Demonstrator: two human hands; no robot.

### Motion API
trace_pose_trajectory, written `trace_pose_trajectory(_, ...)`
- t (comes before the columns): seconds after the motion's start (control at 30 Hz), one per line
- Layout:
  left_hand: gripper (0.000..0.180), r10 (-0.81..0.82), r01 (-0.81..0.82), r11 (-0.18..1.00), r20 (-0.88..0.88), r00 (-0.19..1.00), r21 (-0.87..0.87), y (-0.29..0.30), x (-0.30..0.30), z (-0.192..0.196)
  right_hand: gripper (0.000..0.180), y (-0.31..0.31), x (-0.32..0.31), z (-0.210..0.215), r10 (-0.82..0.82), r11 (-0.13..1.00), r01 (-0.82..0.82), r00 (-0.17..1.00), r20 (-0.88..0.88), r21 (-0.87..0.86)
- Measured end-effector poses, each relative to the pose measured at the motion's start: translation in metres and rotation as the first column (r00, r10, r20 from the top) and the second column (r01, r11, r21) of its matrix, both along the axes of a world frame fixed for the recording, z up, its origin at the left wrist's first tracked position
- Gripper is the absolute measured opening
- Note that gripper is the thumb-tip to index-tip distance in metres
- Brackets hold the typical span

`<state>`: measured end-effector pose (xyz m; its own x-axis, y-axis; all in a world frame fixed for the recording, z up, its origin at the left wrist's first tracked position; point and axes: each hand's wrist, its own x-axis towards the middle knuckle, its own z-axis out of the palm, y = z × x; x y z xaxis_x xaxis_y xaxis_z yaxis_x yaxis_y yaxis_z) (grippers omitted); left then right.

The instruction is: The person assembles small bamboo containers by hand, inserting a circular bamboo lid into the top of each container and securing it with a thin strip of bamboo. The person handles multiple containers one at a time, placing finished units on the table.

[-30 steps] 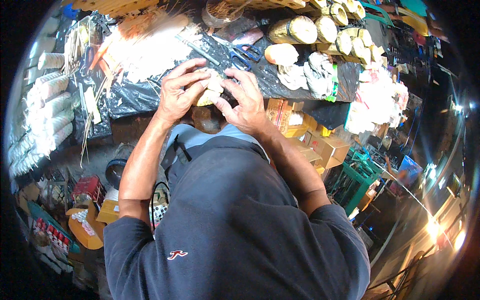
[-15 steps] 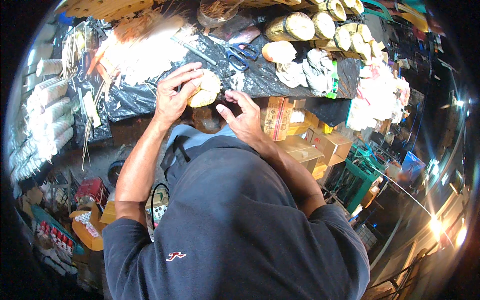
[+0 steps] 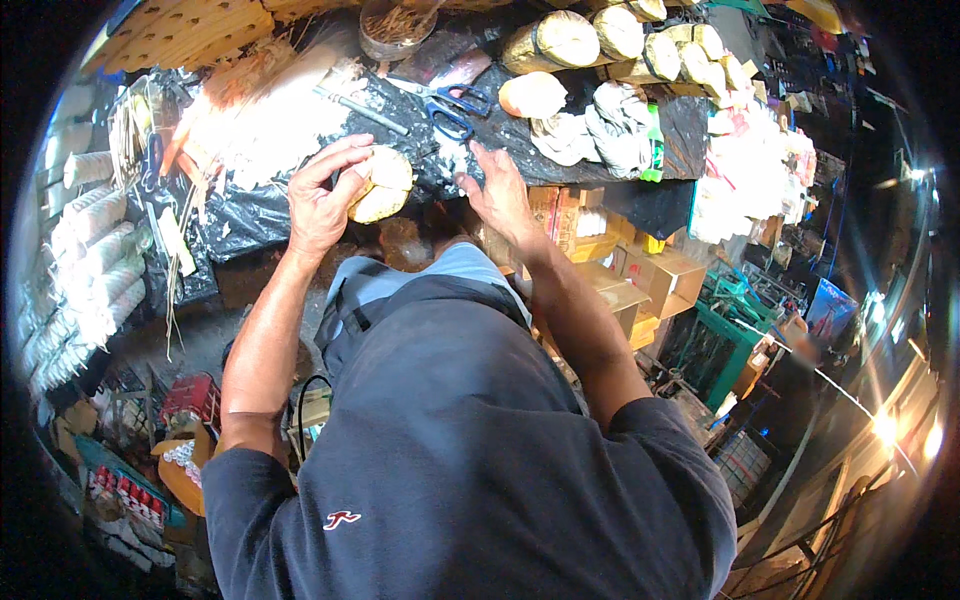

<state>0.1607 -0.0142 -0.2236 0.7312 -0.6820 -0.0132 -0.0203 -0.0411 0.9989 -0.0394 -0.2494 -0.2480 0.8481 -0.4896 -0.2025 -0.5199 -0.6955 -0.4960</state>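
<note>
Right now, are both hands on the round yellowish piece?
No, only the left hand holds the round yellowish piece; the right hand is apart from it.

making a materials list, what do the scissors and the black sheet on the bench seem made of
Scissors: smooth blue handles, probably plastic; pale grey blades, likely metal. Black sheet: likely thin plastic, glossy, judging by its crinkled folds and bright highlights.

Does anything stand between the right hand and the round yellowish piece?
Nothing visible does. The right hand, its fingers apart, is separated from the round yellowish piece in the left hand by an open gap. The scissors lie beyond that gap on the black sheeting, off the line between them.
</note>
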Motion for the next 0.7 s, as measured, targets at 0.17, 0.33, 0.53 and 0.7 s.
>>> trace_pose_trajectory(0.17,0.04,-0.008,0.002,0.998,-0.09,0.996,-0.065,-0.004,-0.004,0.002,0.064,-0.01,0.011,-0.005,0.061,0.998,-0.062,0.995,-0.083,-0.011)
trace_pose_trajectory(0.33,0.031,0.016,-0.051,0.988,-0.237,0.971,-0.143,-0.004,-0.007,-0.006,0.06,0.002,0.008,0.015,0.021,1.0,-0.019,0.995,0.099,-0.019)
trace_pose_trajectory(0.53,0.028,0.044,-0.044,0.992,-0.008,0.999,-0.118,-0.003,-0.002,0.002,0.072,0.053,0.018,0.052,0.134,0.961,-0.193,0.952,0.276,0.198)
trace_pose_trajectory(0.7,0.029,-0.015,0.015,1.0,0.23,0.973,0.0,0.004,0.001,0.004,0.097,0.076,0.029,0.05,0.064,0.966,-0.124,0.964,0.256,0.226)
